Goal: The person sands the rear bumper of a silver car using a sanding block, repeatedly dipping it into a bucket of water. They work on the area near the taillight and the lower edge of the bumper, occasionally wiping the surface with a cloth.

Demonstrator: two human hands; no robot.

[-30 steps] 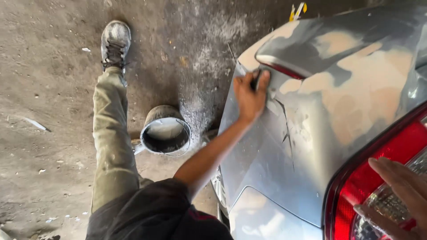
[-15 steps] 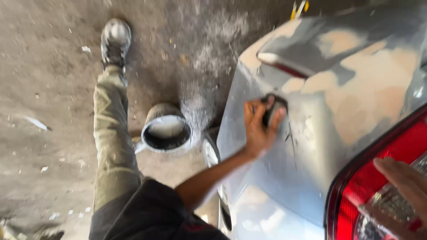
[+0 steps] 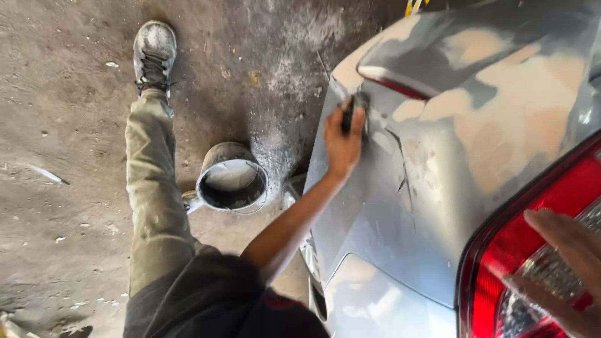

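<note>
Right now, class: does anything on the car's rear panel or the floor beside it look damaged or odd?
Yes. The grey panel carries pale filler patches and a dark crack right of the left hand. Pale dust lies on the floor by the bucket.

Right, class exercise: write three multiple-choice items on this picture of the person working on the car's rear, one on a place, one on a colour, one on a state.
1. Where does the bucket stand?
A. On the floor between the outstretched leg and the car
B. On the car's bumper
C. On the person's lap

2. What colour is the tail light?
A. Blue
B. Red
C. Green

3. What is the left hand doing?
A. Hanging free in the air
B. Gripping the bucket
C. Pressing a dark block against the car panel

Answers:
1. A, the bucket sits on the dusty floor beside the leg.
2. B, the lens under the right hand is bright red.
3. C, the fingers wrap the block flat on the patchy grey panel.
</note>
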